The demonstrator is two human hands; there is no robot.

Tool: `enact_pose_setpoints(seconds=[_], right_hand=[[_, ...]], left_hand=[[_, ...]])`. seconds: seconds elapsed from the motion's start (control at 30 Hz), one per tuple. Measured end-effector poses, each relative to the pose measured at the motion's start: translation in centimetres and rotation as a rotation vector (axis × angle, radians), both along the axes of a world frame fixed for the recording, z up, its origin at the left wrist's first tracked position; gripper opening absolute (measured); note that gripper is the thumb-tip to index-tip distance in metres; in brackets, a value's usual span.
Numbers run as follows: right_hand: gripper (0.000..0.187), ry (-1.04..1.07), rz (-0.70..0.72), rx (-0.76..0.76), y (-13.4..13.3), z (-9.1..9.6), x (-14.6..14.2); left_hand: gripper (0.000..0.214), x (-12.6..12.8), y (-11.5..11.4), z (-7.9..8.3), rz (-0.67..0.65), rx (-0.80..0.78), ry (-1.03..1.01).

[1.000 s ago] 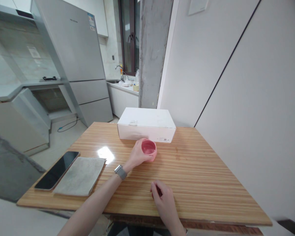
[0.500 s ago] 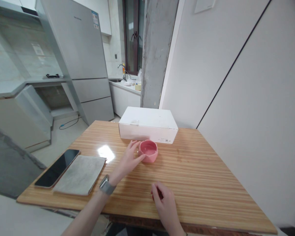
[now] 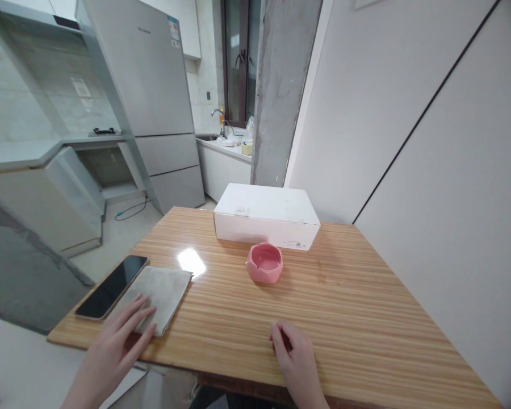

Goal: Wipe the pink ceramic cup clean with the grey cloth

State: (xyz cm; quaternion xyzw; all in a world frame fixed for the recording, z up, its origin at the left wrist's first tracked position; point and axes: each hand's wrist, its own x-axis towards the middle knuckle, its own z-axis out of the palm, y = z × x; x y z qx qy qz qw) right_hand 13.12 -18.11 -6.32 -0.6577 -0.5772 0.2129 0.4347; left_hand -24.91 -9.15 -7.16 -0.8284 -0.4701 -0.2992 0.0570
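Note:
My left hand (image 3: 121, 335) is open, its fingers spread over the near part of a folded grey cloth (image 3: 168, 289). The fingertips appear to rest on the cloth. Beside the cloth, on its left, lies a dark-screened smartphone (image 3: 113, 288). A pink faceted ashtray (image 3: 266, 274) with a notched rim stands upright in the middle of the wooden table (image 3: 357, 307), apart from both hands. At the near side of the table, my right hand (image 3: 296, 352) rests with fingers curled closed, and nothing shows in it.
Just behind the ashtray lies a long white box (image 3: 266, 218). A white wall (image 3: 417, 113) borders the table on the right. Farther back are a grey refrigerator (image 3: 145, 85), a concrete pillar (image 3: 276, 96) and a sink counter (image 3: 225, 162).
My left hand has left the ashtray and moved left and nearer, onto the grey cloth. The ashtray stays in place. My right hand keeps its curled pose. The view has shifted slightly.

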Motion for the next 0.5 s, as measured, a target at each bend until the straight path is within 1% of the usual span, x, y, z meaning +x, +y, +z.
enact_pose_setpoints(seconds=[0.07, 0.17, 0.27, 0.33, 0.4, 0.5], right_hand=[[0.04, 0.004, -0.006, -0.001, 0.0, 0.1, 0.0], [0.04, 0.002, -0.013, 0.0, 0.0, 0.2, -0.1], [0.041, 0.002, -0.015, -0.01, 0.1, 0.3, -0.1], [0.041, 0.002, -0.013, -0.011, 0.1, 0.2, 0.0], [0.041, -0.005, -0.011, -0.006, 0.1, 0.3, -0.1], [0.04, -0.042, -0.009, 0.011, -0.1, 0.5, -0.3]], left_hand=[[0.042, 0.1, -0.6, 0.0, 0.014, -0.005, 0.086], [0.057, 1.3, -1.6, 0.7, 0.024, 0.026, 0.177], [0.07, 2.9, -2.6, 1.9, -0.022, 0.035, 0.229], [0.075, 4.1, -3.4, 2.3, -0.066, 0.02, 0.246], [0.071, 5.2, -4.2, 2.3, -0.112, 0.008, 0.252], [0.055, 6.4, -5.0, 1.6, -0.193, 0.042, 0.247]])
